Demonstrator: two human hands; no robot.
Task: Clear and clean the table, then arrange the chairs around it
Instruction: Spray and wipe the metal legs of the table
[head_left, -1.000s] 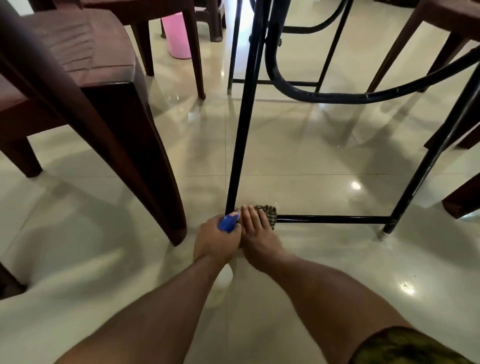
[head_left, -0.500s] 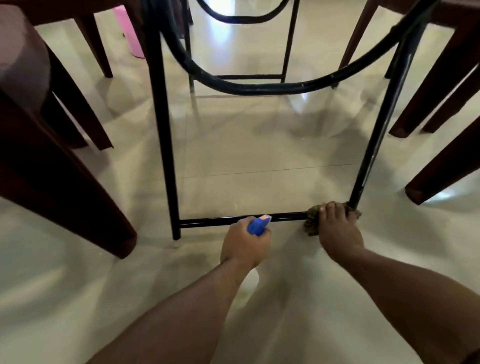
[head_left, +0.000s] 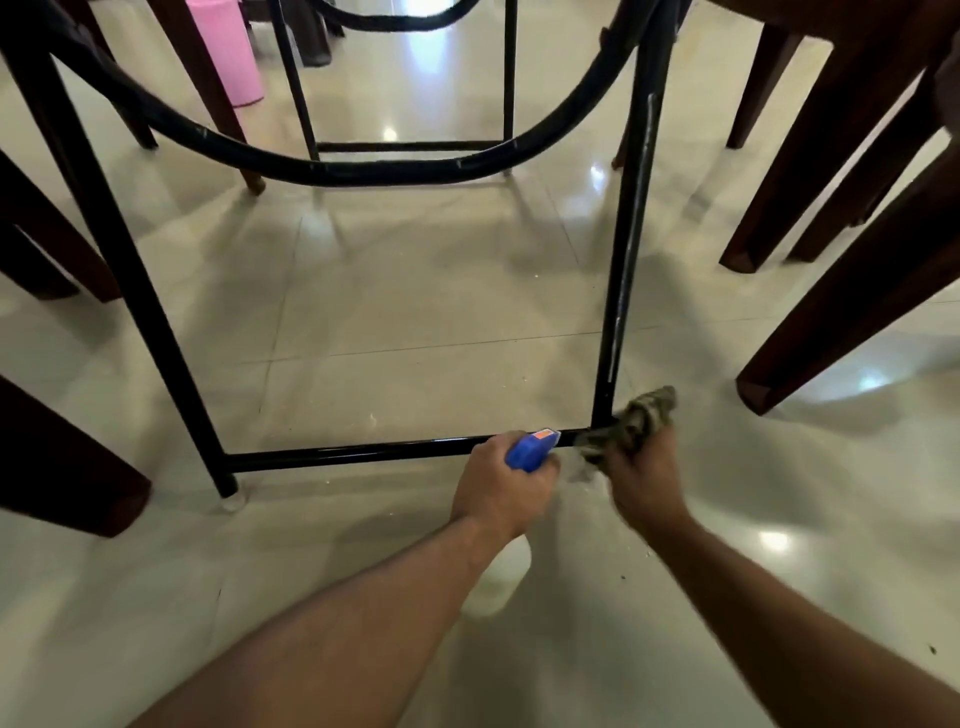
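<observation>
A spray bottle (head_left: 530, 451) is gripped by the left hand (head_left: 501, 483), its pale body mostly hidden under the wrist; a blurred cloth (head_left: 631, 426) is clutched in the right hand (head_left: 644, 480) at the corner where the table's low bar (head_left: 363, 454) meets its right leg (head_left: 623, 260); the frame is cut off above, and the chair legs (head_left: 810, 291) are cropped.

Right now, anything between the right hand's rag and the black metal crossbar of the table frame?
Nothing visible. The patterned rag in the right hand is at the black metal crossbar, where it meets the leg. The blue-headed spray bottle in the left hand is beside it, not between.
</observation>
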